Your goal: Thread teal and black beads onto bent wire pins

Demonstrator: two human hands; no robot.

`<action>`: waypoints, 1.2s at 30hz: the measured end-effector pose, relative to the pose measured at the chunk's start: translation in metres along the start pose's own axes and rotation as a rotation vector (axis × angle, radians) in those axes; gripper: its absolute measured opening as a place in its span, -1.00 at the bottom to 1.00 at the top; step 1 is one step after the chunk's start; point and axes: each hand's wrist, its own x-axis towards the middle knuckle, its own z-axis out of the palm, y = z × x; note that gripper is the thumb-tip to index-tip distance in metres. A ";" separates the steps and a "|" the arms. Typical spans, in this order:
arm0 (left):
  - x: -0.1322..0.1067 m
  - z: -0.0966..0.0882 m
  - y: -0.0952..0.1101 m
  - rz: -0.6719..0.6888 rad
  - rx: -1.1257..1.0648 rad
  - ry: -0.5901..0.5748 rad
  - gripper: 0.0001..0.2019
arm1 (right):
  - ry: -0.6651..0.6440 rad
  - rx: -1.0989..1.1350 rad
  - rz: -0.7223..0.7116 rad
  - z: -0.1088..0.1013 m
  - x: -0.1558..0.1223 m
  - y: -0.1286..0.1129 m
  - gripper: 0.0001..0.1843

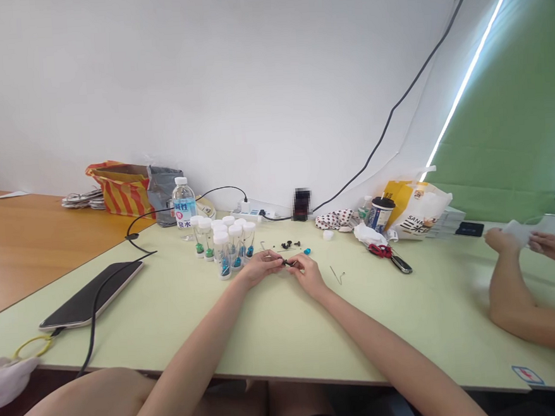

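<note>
Between the fingertips of both hands is a small black part (286, 262), too small to name. My left hand (261, 267) pinches its left end and my right hand (307, 273) pinches the right end, just above the tabletop. Several small black parts (288, 244) lie just beyond my fingers, with a small blue piece (308, 251) near them. To the left of my left hand stand several clear vials (222, 256) with white caps, holding blue or green pieces. A thin bent metal piece (338, 275) lies to the right of my right hand.
A water bottle (183, 208) stands behind the vials. At left lies a tablet (93, 295) with a black cable across it. Red-handled scissors (380, 251), a folding knife-like tool (402, 264) and bags (420, 207) are at right. A co-worker's arms (515, 286) rest at the far right.
</note>
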 end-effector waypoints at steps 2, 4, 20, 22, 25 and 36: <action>-0.001 0.001 0.001 -0.003 -0.001 0.004 -0.72 | -0.008 0.046 0.033 0.000 0.000 0.000 -0.84; -0.002 0.002 0.002 -0.006 0.000 0.003 -0.72 | -0.010 0.110 0.066 -0.001 0.000 0.000 -0.84; -0.004 0.003 0.004 -0.004 0.029 0.013 -0.74 | -0.063 0.480 0.353 -0.003 0.002 -0.004 -0.67; -0.005 0.004 0.005 -0.006 0.026 0.014 -0.73 | -0.090 0.475 0.368 -0.004 0.002 -0.006 -0.65; -0.006 0.006 0.007 -0.020 0.037 0.020 -0.72 | -0.083 0.464 0.351 -0.003 0.003 -0.006 -0.67; -0.004 0.005 0.004 -0.007 0.023 0.034 -0.72 | -0.105 0.506 0.396 -0.001 0.003 -0.006 -0.59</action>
